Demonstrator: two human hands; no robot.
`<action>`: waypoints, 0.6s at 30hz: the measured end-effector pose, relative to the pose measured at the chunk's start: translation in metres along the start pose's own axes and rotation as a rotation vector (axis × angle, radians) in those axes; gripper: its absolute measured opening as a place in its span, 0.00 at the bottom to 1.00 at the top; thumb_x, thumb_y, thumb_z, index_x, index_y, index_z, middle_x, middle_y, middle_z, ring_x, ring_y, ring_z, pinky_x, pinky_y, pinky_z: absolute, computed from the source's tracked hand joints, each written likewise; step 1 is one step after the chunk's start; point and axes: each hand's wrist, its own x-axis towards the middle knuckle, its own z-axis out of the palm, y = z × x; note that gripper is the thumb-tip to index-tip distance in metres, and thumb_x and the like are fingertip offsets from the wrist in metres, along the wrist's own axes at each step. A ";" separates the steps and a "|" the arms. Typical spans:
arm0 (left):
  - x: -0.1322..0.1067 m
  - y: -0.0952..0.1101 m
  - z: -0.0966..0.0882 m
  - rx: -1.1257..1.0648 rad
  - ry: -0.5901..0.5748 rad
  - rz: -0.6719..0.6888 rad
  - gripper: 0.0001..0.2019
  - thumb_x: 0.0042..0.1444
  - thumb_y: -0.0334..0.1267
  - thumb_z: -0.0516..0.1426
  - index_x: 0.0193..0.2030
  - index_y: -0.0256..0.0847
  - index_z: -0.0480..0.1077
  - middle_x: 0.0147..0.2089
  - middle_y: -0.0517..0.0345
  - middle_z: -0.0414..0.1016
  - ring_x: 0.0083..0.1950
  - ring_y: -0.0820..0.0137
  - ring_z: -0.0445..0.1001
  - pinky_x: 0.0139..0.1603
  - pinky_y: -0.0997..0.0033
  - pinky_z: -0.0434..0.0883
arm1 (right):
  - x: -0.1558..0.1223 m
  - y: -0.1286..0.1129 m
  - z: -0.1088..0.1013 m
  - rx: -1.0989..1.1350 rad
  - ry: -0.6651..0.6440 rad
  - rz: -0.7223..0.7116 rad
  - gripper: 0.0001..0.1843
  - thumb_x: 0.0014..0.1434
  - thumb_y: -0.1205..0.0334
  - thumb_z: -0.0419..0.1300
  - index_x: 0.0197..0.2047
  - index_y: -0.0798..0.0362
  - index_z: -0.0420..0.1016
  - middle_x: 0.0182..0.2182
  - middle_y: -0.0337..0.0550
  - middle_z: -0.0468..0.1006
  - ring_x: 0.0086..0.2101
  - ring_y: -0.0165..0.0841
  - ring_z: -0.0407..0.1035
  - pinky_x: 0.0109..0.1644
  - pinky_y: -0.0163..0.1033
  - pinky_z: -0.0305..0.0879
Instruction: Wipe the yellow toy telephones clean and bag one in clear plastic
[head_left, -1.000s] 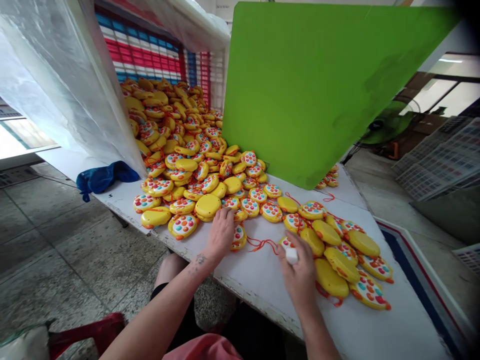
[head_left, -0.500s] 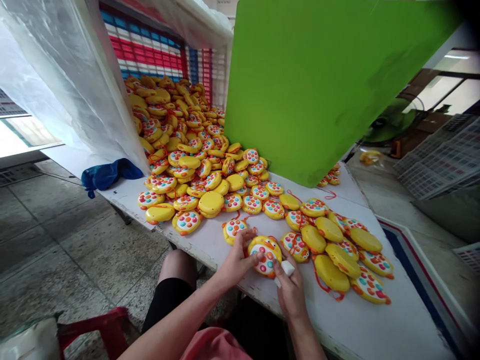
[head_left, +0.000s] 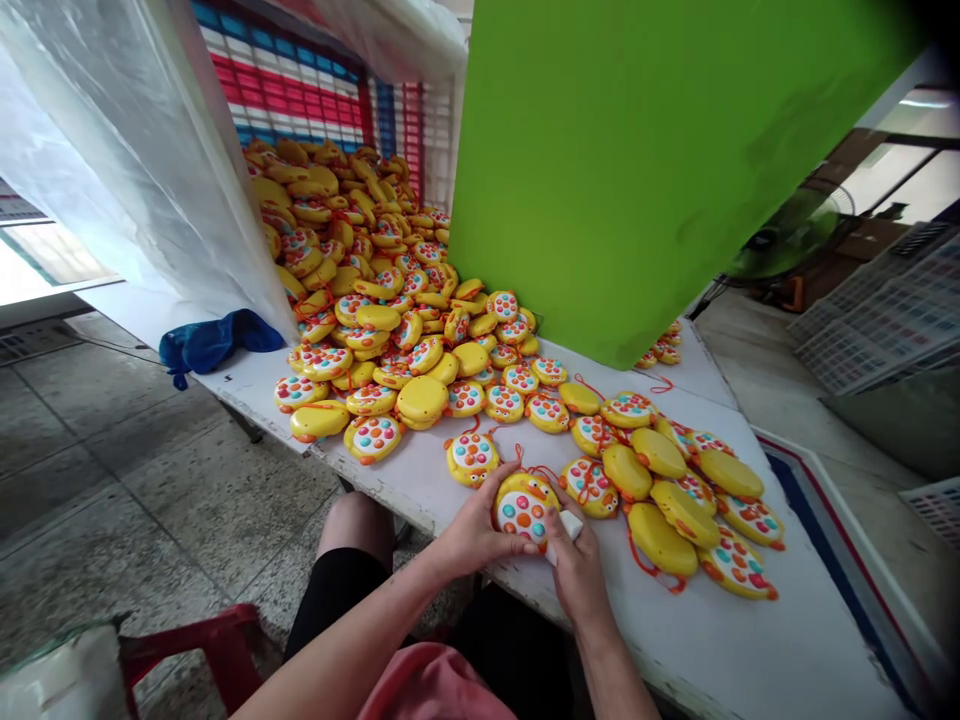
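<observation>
Between my hands, near the table's front edge, is a yellow duck-shaped toy (head_left: 523, 512) with a white face full of coloured round buttons and an orange cord. My left hand (head_left: 480, 528) is closed around its left side, thumb along the lower edge. In my right hand (head_left: 577, 560) is a small white block (head_left: 564, 535), perhaps a sponge or eraser, held against the toy's right edge. The right fingers behind the toy are partly hidden. Just beyond my left hand lies another duck toy (head_left: 472, 456), button side up.
A large heap of the same toys (head_left: 390, 300) spills from a plastic-draped opening on the left. More toys (head_left: 675, 500) lie piled at the right. A green board (head_left: 600, 180) stands across the table (head_left: 780, 640). Blue cloth (head_left: 217, 345) rests at the left edge.
The toy has turned a little in my hands. My left thumb has moved down from the buttons to its lower edge, and the white block now sits closer against the toy's side.
</observation>
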 end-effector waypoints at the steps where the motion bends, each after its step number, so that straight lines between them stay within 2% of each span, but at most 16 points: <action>1: 0.000 0.000 0.000 -0.007 0.011 -0.020 0.50 0.40 0.37 0.71 0.68 0.44 0.49 0.62 0.43 0.65 0.59 0.56 0.69 0.58 0.55 0.69 | 0.001 0.002 -0.001 0.016 -0.007 0.000 0.32 0.59 0.47 0.61 0.63 0.52 0.64 0.56 0.52 0.72 0.53 0.45 0.69 0.56 0.51 0.68; 6: 0.000 0.005 0.002 -0.004 0.038 -0.042 0.49 0.41 0.41 0.70 0.68 0.44 0.50 0.61 0.44 0.66 0.58 0.57 0.70 0.57 0.56 0.70 | 0.002 0.005 -0.001 0.030 0.002 -0.026 0.31 0.59 0.45 0.59 0.61 0.53 0.66 0.57 0.53 0.70 0.55 0.46 0.67 0.57 0.53 0.66; 9: 0.002 0.008 0.002 0.073 0.101 -0.003 0.36 0.50 0.47 0.65 0.63 0.40 0.57 0.59 0.46 0.68 0.56 0.59 0.70 0.57 0.59 0.69 | 0.001 0.001 -0.001 -0.035 -0.028 -0.061 0.30 0.59 0.45 0.59 0.59 0.52 0.68 0.58 0.52 0.70 0.57 0.46 0.65 0.59 0.51 0.64; 12: 0.004 0.008 0.001 0.122 0.162 0.003 0.24 0.57 0.49 0.59 0.55 0.38 0.63 0.52 0.49 0.72 0.51 0.62 0.72 0.53 0.61 0.71 | -0.002 -0.005 0.000 -0.057 -0.101 -0.064 0.31 0.58 0.44 0.60 0.60 0.51 0.67 0.57 0.51 0.70 0.55 0.45 0.66 0.56 0.48 0.68; 14: 0.004 0.005 0.002 0.145 0.166 0.015 0.23 0.57 0.49 0.59 0.55 0.39 0.63 0.51 0.50 0.72 0.51 0.63 0.72 0.52 0.63 0.71 | -0.004 -0.007 0.001 -0.055 -0.131 -0.062 0.32 0.56 0.46 0.63 0.61 0.50 0.66 0.57 0.50 0.71 0.54 0.45 0.68 0.55 0.47 0.69; 18: -0.003 0.002 0.005 0.235 0.175 0.083 0.23 0.61 0.48 0.54 0.60 0.40 0.61 0.56 0.49 0.71 0.55 0.62 0.70 0.56 0.62 0.69 | -0.006 -0.010 0.001 -0.068 -0.122 -0.044 0.33 0.54 0.50 0.66 0.61 0.50 0.66 0.56 0.49 0.72 0.54 0.45 0.68 0.57 0.49 0.68</action>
